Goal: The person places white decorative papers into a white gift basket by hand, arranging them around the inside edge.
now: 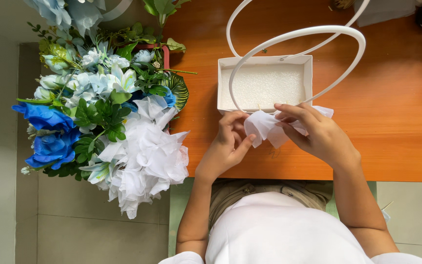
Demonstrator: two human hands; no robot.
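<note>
Both hands, left hand (228,144) and right hand (313,132), are pinching closed on a white fabric flower (268,128) at the six o'clock edge of the foam-lined white handled box (308,80), probably readying it for pressing into the foam.

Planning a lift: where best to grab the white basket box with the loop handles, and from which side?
Grip the white basket box by its two loop handles, from above. They arch upright over the open top; both hands and the white flower crowd its near edge.
</note>
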